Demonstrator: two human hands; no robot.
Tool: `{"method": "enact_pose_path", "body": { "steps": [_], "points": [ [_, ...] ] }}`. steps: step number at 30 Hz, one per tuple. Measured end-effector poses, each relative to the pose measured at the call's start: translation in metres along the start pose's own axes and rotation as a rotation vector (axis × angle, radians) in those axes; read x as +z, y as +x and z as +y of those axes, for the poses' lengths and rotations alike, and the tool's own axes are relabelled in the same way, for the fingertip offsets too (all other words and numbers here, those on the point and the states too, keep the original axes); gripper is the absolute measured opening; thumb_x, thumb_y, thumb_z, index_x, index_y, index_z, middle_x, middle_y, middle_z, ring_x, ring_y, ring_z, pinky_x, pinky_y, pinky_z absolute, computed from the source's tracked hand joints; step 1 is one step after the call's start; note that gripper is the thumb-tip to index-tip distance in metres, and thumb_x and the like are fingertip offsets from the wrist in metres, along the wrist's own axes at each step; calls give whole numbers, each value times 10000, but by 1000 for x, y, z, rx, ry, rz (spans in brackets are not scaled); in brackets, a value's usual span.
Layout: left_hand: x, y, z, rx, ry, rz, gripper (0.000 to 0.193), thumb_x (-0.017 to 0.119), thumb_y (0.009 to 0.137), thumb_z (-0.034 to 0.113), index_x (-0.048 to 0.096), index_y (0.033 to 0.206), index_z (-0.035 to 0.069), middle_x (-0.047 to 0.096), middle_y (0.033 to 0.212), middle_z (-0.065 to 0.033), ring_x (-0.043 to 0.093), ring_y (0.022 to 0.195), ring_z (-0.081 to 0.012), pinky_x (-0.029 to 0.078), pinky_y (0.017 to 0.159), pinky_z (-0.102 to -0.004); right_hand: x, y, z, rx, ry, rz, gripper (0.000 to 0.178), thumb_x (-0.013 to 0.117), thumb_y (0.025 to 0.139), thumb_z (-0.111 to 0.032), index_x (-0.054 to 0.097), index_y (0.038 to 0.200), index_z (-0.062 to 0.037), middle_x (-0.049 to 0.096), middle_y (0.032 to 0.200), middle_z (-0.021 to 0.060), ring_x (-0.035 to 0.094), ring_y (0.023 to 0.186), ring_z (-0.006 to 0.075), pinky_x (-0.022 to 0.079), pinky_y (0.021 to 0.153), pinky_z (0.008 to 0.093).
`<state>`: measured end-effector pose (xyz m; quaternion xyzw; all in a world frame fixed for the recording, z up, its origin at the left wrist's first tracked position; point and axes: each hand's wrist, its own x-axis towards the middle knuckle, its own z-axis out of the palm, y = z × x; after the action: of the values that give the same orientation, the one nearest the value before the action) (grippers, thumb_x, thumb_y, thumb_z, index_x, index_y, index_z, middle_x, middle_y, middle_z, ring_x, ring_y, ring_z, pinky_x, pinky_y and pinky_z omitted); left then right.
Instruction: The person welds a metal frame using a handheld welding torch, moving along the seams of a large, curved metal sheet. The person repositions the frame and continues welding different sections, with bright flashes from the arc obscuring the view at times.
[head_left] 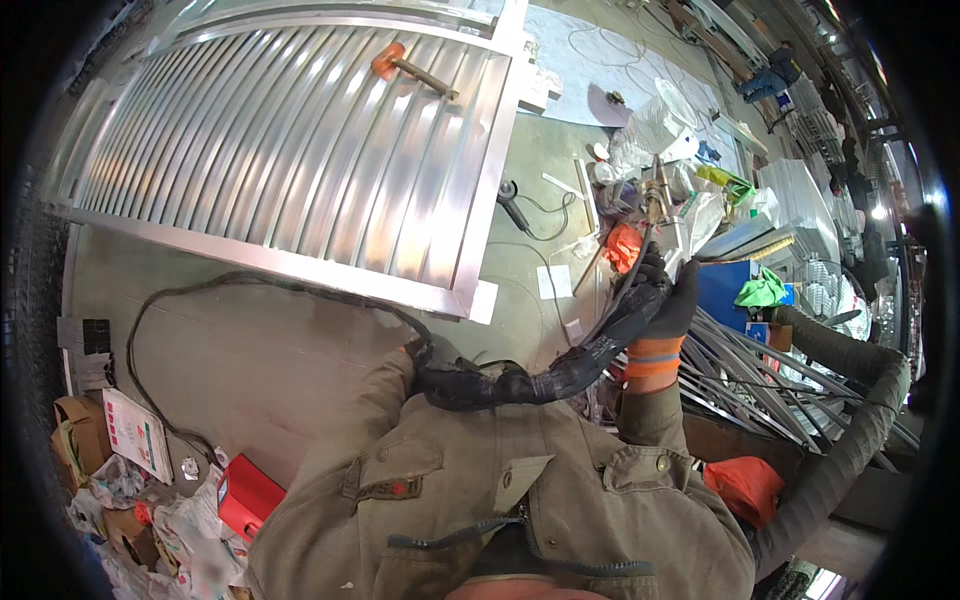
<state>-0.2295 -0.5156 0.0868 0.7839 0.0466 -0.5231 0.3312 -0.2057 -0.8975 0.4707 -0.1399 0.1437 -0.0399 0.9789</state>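
A thick black cable [500, 388], wrapped in dark tape, sags across the front of my jacket between my two hands. My right hand [668, 300], in a black glove with an orange cuff, is raised at the right and closed around the cable's upper stretch. At the left, my left hand [422, 356] is closed on the cable where a thinner black line [270, 278] comes in; sleeve and cable hide most of its fingers. Beyond lies a framed panel of ribbed silvery metal [300, 150], with an orange-headed mallet [388, 62] on top.
An angle grinder [512, 205] with its cord lies right of the panel. Metal strips [745, 370], plastic bags and an orange cloth [622, 247] crowd the right. A thick grey hose [850, 440] curves nearby. A red box [250, 497] and bags sit at lower left.
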Motion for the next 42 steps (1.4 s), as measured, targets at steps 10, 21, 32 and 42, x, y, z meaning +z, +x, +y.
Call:
{"method": "enact_pose_path", "body": {
  "steps": [10,21,32,42],
  "points": [
    [-25,-23,10,-45,-457,386,231,732,1016,235,673,1195,101,651,1084,-72,644,919,-262,520,764,-439,-35,120,-40,108,-163,81,705,712,1060,-684,670,1301,-23,727,1031,79,697,849,221,613,774,365],
    [-169,-250,146,447,-827,1875,196,763,982,208,669,1096,79,654,937,-69,651,770,-248,527,645,-414,-141,282,-192,192,-91,349,318,674,1080,-435,703,1070,-119,739,917,86,699,792,289,609,749,459],
    [-221,-133,385,1121,-1012,1658,185,793,949,181,665,998,57,658,789,-66,658,621,-233,534,525,-388,-155,367,-459,-335,-550,-105,527,569,1174,-458,693,1507,-69,768,1334,123,732,1129,247,592,1039,437],
    [-201,73,451,759,-1932,906,181,768,930,143,653,1025,41,620,860,-81,662,720,-301,618,692,-485,-148,363,-600,-771,-950,167,601,461,1219,-391,522,1673,-2,589,1665,189,596,1483,323,447,1302,492]
  ]
}}
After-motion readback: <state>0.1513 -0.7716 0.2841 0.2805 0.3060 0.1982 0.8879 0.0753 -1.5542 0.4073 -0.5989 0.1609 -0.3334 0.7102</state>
